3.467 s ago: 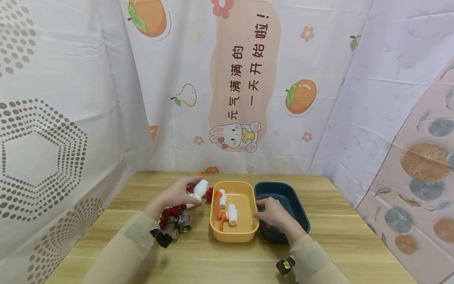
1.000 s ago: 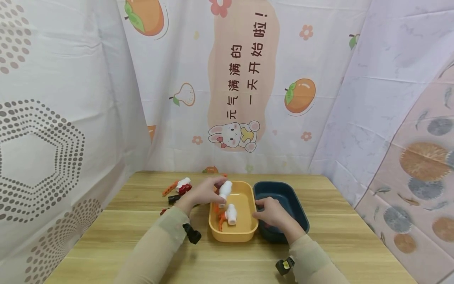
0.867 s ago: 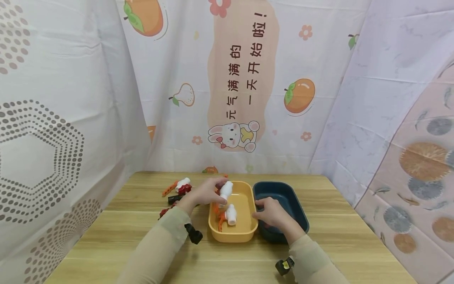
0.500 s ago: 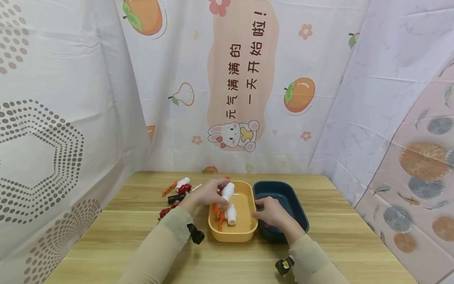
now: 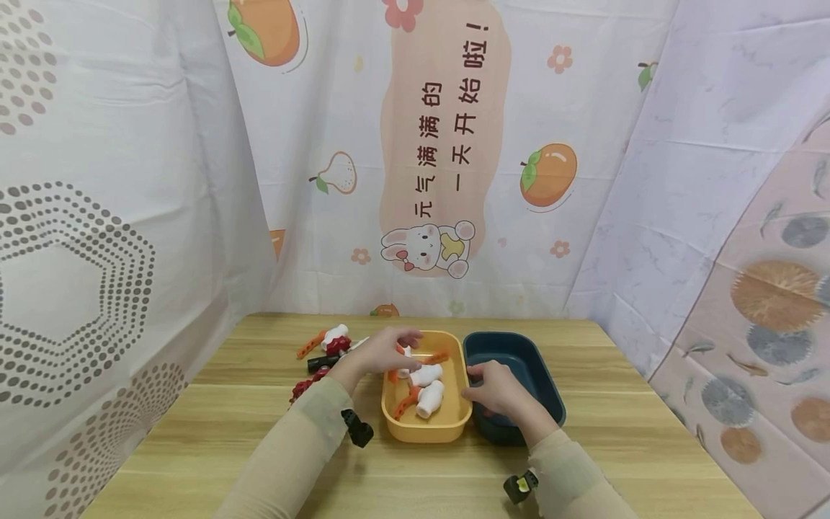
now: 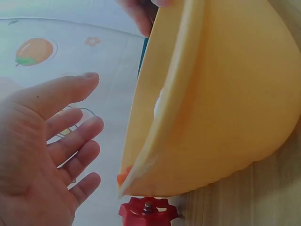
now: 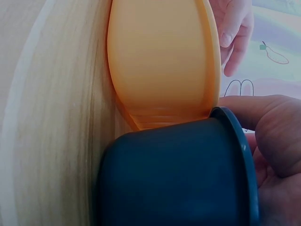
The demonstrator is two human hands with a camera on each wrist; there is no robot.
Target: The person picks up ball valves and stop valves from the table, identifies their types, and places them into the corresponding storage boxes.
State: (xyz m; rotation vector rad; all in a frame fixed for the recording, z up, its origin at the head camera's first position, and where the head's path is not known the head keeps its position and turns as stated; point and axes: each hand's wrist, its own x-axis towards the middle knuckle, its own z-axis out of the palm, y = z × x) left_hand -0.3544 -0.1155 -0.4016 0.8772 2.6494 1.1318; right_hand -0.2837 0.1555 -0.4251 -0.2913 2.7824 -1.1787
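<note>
Head view, taking the yellow bin (image 5: pixel 428 434) as the dial's centre: between nine and ten o'clock, a loose group of fittings lies on the wood-grain table (image 5: pixel 415 483). Its far member is a white valve (image 5: pixel 335 334) whose orange lever (image 5: pixel 311 344) points toward eight o'clock; beside it sit a red part (image 5: pixel 338 347) and a black piece (image 5: pixel 319 364). Left-wrist view also catches a red handwheel (image 6: pixel 148 214) just beside the bin. At ten o'clock the left hand (image 5: pixel 379 352) hovers by the rim, its fingers parted and relaxed. Inside the bin rest three white ball valves with orange levers: one toward eleven (image 5: pixel 405 362), partly hidden by that hand, one near the middle (image 5: pixel 426 375), and the nearest (image 5: pixel 430 398), its lever aimed toward eight. At three o'clock the right hand (image 5: pixel 498 389) rests where the two bins meet, fingers bent; one cannot tell whether it pinches a rim. Beyond it stands the dark blue bin (image 5: pixel 515 352).
</note>
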